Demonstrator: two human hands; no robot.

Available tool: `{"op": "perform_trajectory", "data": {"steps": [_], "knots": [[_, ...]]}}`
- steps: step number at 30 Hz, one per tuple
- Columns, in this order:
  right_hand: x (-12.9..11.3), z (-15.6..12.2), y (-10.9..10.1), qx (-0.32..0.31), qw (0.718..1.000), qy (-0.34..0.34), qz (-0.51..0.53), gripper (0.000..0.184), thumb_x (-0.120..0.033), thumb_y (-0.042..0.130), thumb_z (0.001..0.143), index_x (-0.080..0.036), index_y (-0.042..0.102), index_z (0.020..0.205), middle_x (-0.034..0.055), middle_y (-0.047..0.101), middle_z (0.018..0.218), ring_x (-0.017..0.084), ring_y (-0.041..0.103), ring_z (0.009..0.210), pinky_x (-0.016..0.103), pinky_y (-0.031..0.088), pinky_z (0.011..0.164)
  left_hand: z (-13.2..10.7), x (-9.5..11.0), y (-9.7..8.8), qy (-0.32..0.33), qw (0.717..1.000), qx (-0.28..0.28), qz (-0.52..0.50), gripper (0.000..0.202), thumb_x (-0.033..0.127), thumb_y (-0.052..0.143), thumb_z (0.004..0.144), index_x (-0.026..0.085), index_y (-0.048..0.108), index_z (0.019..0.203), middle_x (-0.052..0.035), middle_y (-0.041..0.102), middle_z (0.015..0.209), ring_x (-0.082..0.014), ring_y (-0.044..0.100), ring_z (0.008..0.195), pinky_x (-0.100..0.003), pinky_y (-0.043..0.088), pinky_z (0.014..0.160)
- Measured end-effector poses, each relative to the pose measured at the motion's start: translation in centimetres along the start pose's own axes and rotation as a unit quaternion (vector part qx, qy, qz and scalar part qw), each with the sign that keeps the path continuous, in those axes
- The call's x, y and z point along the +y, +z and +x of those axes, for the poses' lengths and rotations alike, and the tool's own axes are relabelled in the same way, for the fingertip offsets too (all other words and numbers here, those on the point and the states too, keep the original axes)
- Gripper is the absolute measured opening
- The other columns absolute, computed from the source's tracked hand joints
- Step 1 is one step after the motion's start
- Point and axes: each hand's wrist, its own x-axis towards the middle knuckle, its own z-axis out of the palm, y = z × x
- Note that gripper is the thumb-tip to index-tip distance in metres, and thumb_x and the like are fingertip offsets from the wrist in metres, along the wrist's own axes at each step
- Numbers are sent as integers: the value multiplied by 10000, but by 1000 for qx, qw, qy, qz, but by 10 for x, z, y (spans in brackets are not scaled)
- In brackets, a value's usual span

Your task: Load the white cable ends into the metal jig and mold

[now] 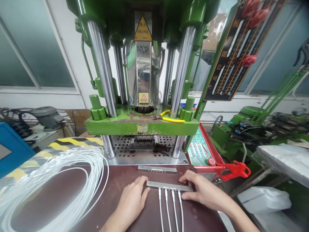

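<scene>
A narrow metal mold bar lies across the brown tabletop in front of me, with several white cables running from its near edge towards me. My left hand is at the bar's left end, index finger and thumb closed about the tip. At the other end, my right hand has its fingers behind the bar and its thumb in front, gripping it. A second metal bar lies just beyond, touched by neither hand.
A green press with steel columns stands straight ahead, yellow-handled pliers on its plate. Coiled white cable covers the table's left side. To the right are a control panel and a red-handled tool.
</scene>
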Motion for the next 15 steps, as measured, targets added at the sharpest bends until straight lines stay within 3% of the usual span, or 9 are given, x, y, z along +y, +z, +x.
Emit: {"op": "perform_trajectory", "data": {"steps": [4,7,10,15], "knots": [[1,-11,5,20,999,-20,-30,67,-299,537,828,-256,557,874,-14,549,913,162,521,880,264,385,767,1,0,-5,14,999,5,-40,107,268,390,878,268,490,917,29,575,772,-166,557,695,-277,364,643],[-13,3,-2,29,999,-40,-14,85,-308,490,856,-261,528,916,-15,555,927,155,524,858,262,394,751,6,-3,-19,-14,973,0,-230,103,331,427,872,253,462,929,44,555,722,-120,517,538,-238,381,527],[-27,31,-12,52,997,-56,1,115,-328,468,865,-265,525,942,-17,584,922,157,540,836,265,403,743,20,-11,-36,-62,920,14,-388,234,386,528,814,227,438,960,48,556,698,-80,427,396,-201,314,371],[-35,102,-9,107,991,-84,18,182,-342,508,830,-253,595,963,5,644,987,187,574,929,285,417,818,67,-39,-57,-96,896,106,-421,313,481,498,818,184,472,910,41,540,652,-71,444,419,-183,339,368]]}}
